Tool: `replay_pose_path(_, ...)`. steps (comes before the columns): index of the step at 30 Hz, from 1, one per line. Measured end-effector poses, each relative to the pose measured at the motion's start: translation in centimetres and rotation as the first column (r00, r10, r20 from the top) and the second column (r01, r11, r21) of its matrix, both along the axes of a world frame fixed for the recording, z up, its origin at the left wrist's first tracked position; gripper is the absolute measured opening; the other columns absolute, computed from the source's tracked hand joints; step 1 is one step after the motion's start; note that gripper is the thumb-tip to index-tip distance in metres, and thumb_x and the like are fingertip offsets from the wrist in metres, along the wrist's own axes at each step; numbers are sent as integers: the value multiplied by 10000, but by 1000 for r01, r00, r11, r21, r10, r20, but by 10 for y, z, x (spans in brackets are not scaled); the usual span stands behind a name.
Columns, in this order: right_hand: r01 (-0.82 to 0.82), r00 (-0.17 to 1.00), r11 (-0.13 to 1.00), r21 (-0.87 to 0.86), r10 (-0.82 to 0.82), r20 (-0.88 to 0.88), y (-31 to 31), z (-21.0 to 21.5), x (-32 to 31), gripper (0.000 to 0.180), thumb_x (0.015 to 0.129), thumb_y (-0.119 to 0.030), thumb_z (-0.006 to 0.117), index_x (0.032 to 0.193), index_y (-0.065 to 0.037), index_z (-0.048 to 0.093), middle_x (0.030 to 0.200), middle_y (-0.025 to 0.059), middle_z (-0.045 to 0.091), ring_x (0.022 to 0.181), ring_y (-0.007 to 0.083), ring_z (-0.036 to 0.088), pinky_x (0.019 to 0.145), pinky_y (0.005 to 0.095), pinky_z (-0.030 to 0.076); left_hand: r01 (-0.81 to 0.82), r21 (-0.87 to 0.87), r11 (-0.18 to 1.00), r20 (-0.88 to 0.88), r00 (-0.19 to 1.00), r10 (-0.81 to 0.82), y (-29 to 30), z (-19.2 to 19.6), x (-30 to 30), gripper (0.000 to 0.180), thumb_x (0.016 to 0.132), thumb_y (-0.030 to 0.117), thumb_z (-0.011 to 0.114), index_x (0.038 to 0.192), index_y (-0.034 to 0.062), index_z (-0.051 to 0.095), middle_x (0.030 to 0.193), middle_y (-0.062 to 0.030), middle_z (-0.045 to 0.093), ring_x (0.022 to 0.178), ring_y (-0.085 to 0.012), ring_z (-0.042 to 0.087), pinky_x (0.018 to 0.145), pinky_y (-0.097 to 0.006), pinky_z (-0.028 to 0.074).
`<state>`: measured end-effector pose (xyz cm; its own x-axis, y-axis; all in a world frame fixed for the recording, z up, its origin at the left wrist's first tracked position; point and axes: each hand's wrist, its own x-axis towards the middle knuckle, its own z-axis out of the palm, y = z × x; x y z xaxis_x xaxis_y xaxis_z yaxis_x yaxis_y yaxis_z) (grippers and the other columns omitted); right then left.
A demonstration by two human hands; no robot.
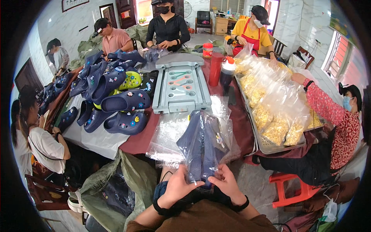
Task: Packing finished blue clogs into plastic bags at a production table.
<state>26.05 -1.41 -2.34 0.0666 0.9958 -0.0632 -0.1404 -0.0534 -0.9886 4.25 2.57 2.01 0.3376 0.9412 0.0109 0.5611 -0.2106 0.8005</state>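
Observation:
My left hand (176,186) and my right hand (226,184) both grip the open lower end of a clear plastic bag (204,145) in front of my lap. Inside the bag stands a pair of dark blue clogs with small coloured charms, toes pointing up and away from me. Just beyond the bag, a flat stack of empty clear bags (170,135) lies on the dark red table (136,141).
A pile of dark blue clogs (116,102) covers the table's left side. A grey plastic tray (181,85) sits mid-table with a red bottle (215,69). At right is a metal tray (266,145) of bagged yellow snacks. Several people sit around. A green sack (116,181) lies at my left.

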Motion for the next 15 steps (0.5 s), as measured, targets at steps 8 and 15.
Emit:
replay_pose_path(8,-57,997,998,6,57,-49,2,9,-5,255,897,-53,772,956,-47,524,747,-28,526,647,57,546,561,234,459,76,90,993,-158,986,-61,-15,-9,2,1321,604,537,938,1421,-219,227,1201,-371,577,1144,-489,591,985,-472,493)
replay_pose_path(15,-4,1000,998,-56,5,28,5,20,-18,228,926,-80,744,902,-58,519,702,-34,486,591,40,504,522,230,418,-12,97,995,-153,988,27,-19,-14,4,1355,591,560,934,1439,-212,211,1208,-371,579,1135,-488,601,962,-468,511)
